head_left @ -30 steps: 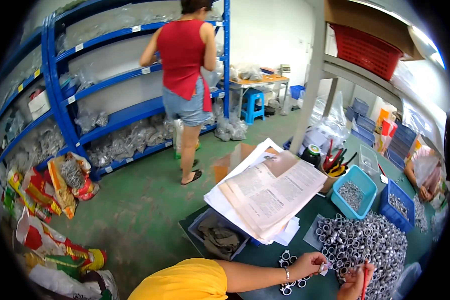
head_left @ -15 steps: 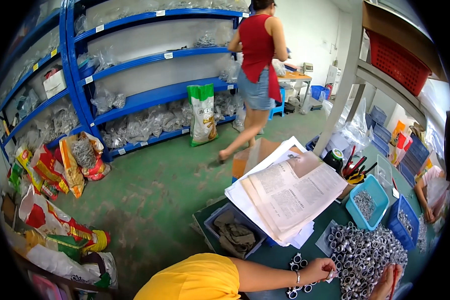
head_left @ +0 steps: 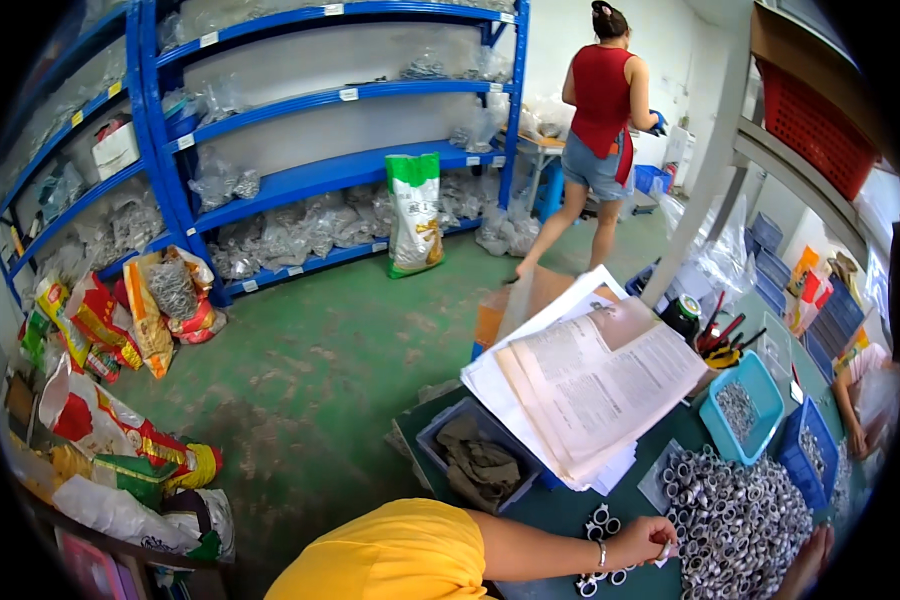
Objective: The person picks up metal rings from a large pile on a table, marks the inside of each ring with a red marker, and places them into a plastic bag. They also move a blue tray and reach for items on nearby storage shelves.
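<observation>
My left hand [head_left: 642, 543], a bracelet at its wrist, is closed in a pinch at the left edge of a heap of small ring-shaped metal parts [head_left: 735, 520]. Something small and pale shows at its fingertips, too small to make out. At the heap's lower right is my right hand [head_left: 810, 562], dark and smeared, so its fingers and anything in them cannot be told. Several more metal rings [head_left: 600, 522] lie apart from the heap, beside my left wrist. A clear plastic bag [head_left: 658, 478] lies flat at the heap's far left edge.
Beyond the heap stand a light-blue bin [head_left: 740, 408] and a dark-blue bin [head_left: 808, 450] of small parts. Papers [head_left: 595, 375] lie left of pens and pliers [head_left: 725, 345]. A crate with cloth [head_left: 478, 455] sits at the table's left edge. Another person's arm [head_left: 852, 415] reaches in at right.
The person in red has walked farther right and away. My right hand has shifted right and blurred; the red stick seen in it before no longer shows. My left hand stays almost in place.
</observation>
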### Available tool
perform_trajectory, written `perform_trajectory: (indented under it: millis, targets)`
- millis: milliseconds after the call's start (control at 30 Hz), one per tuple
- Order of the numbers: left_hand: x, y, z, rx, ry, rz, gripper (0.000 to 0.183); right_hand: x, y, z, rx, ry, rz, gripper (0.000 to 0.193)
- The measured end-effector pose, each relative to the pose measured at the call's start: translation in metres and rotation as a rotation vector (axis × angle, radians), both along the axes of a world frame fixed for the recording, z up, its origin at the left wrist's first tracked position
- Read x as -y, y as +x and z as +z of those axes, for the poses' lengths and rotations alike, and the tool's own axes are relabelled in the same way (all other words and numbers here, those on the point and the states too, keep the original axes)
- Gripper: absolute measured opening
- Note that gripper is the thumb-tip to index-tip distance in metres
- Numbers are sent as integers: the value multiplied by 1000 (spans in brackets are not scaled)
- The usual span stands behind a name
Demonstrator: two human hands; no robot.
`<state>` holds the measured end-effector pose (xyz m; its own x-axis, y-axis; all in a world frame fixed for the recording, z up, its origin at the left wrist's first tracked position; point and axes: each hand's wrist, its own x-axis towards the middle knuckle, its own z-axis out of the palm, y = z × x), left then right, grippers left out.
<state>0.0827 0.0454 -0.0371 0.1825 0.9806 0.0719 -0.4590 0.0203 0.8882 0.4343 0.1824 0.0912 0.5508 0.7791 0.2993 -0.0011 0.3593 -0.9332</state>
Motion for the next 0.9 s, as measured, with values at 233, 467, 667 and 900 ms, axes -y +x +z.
perform_trajectory:
  millis: [233,467,667,900]
  targets:
    - [6,-11,14,-17,-5,-19,18,59,-142,28,176,-30,396,16]
    - [10,-15,11,9,-32,-16,17,96,-254,56,252,-195,728,24]
    - [9,-17,14,3,-52,-56,12,101,-322,85,189,-115,902,19]
    - [11,-15,20,160,-29,-10,14,103,-396,118,267,218,983,22]
